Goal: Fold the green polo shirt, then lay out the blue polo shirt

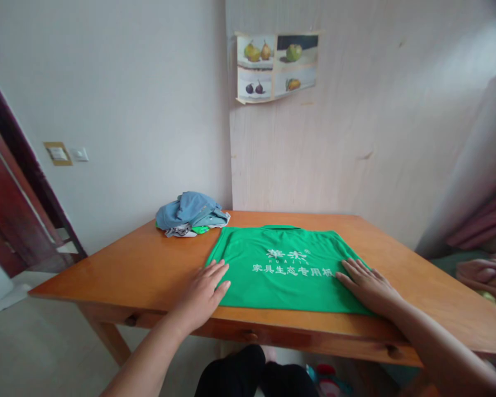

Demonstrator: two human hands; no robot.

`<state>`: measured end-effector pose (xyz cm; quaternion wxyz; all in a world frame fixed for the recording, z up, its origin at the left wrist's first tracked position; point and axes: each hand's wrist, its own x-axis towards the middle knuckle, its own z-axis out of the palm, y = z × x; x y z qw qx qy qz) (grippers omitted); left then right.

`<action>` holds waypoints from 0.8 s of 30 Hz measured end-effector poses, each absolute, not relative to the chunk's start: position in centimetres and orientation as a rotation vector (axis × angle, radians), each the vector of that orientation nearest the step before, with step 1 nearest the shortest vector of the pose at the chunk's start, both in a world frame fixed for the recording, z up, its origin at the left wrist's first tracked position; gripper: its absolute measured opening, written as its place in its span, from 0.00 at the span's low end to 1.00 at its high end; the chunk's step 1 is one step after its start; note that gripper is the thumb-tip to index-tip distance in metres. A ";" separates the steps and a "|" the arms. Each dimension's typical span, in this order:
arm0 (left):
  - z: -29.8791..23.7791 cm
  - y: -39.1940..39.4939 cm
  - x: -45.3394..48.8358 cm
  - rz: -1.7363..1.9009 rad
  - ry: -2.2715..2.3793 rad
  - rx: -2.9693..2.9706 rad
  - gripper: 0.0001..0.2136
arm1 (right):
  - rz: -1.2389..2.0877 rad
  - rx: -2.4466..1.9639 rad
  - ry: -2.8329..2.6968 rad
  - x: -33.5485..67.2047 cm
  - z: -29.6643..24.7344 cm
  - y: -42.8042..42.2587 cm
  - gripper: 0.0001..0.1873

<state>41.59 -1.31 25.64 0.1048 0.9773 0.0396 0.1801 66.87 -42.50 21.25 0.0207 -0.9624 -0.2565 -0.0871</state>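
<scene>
A green shirt with white printed lettering lies folded and flat on the wooden table, its collar toward the wall. My left hand rests over the shirt's left edge, with the fingers stretched out. Over the right edge lies my right hand, palm down and fingers extended. Neither hand grips the cloth. Both touch the front half of the shirt, near its sides.
A crumpled pile of clothes, blue on top with grey and bright green below, sits at the table's back left. Drawer knobs line the front edge. Fruit pictures hang on the wall behind. Pinkish fabric lies beyond the right side.
</scene>
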 end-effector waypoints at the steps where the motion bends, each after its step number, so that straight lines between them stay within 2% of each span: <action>1: 25.4 -1.5 41.7 0.430 0.130 2.917 0.25 | -0.257 -2.987 -0.765 66.7 21.4 -42.3 0.35; 4: 24.8 -1.5 41.6 0.237 0.217 2.986 0.27 | -0.209 -3.006 -0.698 66.0 22.0 -42.0 0.37; 9: 24.6 -0.9 40.4 0.186 0.234 3.001 0.27 | -0.204 -3.001 -0.693 63.5 22.9 -41.7 0.38; 16: 25.8 0.1 39.2 0.221 0.186 2.949 0.25 | -0.094 -2.944 -0.688 61.5 24.0 -42.3 0.43; 19: 27.0 -0.2 41.5 0.371 0.174 2.922 0.22 | -0.084 -2.904 -0.664 63.0 25.3 -41.1 0.43; 22: 27.5 -1.3 44.6 0.505 0.080 2.872 0.24 | -0.126 -2.853 -0.709 64.7 26.0 -38.9 0.43; 24: 26.9 -1.9 46.1 0.427 0.051 2.900 0.27 | -0.096 -2.853 -0.741 65.4 25.8 -37.7 0.44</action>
